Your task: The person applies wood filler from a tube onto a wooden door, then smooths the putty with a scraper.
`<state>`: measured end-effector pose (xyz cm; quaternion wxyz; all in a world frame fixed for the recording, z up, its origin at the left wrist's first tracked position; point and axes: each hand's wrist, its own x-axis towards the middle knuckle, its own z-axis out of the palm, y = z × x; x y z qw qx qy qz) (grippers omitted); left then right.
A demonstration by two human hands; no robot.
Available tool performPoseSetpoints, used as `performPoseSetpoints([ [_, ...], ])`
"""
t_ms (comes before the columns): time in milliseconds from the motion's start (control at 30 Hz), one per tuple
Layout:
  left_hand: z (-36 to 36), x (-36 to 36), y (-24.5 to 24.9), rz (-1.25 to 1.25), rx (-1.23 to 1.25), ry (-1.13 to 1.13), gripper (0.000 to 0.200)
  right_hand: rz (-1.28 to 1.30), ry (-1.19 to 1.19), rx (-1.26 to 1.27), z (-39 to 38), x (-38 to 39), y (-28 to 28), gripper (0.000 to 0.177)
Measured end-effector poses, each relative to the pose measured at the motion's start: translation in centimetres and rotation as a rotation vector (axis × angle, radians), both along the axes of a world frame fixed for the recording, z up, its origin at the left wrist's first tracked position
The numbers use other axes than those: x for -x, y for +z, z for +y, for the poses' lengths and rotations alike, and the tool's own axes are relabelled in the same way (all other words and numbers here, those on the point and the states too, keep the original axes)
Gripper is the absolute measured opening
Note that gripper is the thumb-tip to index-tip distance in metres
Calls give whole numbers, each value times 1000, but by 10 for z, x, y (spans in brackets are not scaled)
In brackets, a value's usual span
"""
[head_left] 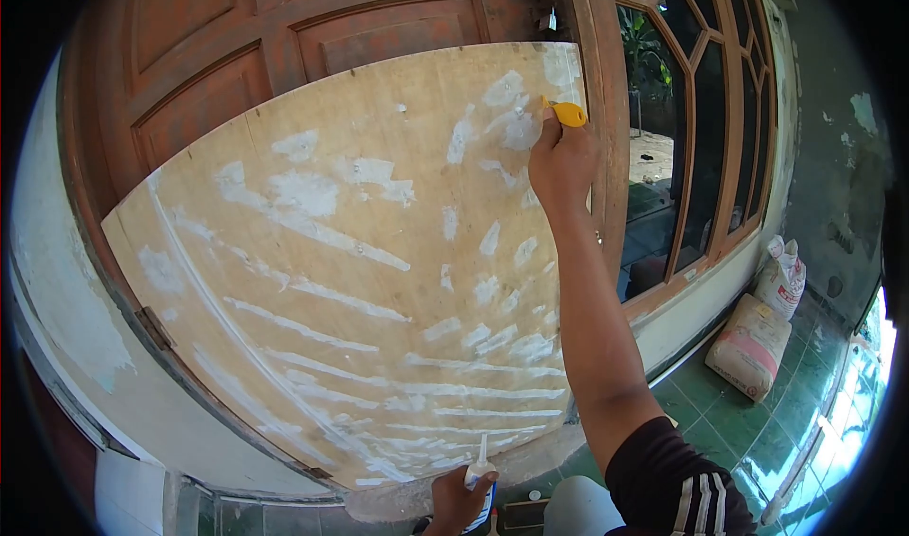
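Note:
A large plywood board [421, 152] leans upright against a brown panelled door. White filler patches [303, 195] and long white streaks [350, 299] cover much of its face. Near the board's top right corner, my right hand [565, 167] is closed on a yellow-handled scraper [570, 114]; the tool's edge is at the board, beside a white patch. Low in the view, my left hand [456, 500] grips a white bottle [480, 472] with a long pointed nozzle aimed upward. The lower part of the bottle is partly hidden by my fingers.
The brown door [208, 34] stands behind the board. To the right is a wood-framed window [701, 138]. Two sacks, one tan [750, 347] and one white [782, 280], rest on the green tiled floor [705, 437]. My knee [579, 508] is at the bottom.

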<state>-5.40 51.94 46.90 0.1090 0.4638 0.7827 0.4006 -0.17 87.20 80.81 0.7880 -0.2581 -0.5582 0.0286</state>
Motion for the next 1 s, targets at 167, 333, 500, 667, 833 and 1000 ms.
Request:
performPoseSetpoints([
  [167, -7, -6, 18, -82, 34, -55, 44, -5, 14, -82, -15, 18, -1, 15],
  [333, 5, -2, 5, -76, -34, -59, 41, -91, 140, -183, -57, 54, -11, 24],
  [500, 23, -7, 4, -119, -23, -4, 42, -142, 484, -16, -67, 40, -19, 20],
  [667, 26, -5, -5, -2, 4, 8, 45, 126, 374, 93, -11, -17, -15, 24],
  [833, 24, -10, -4, -39, -10, 7, 45, 44, 166, -72, 3, -3, -29, 21],
  [1000, 22, -13, -5, -12, -27, 1, 44, -13, 85, -53, -15, 11, -25, 27],
])
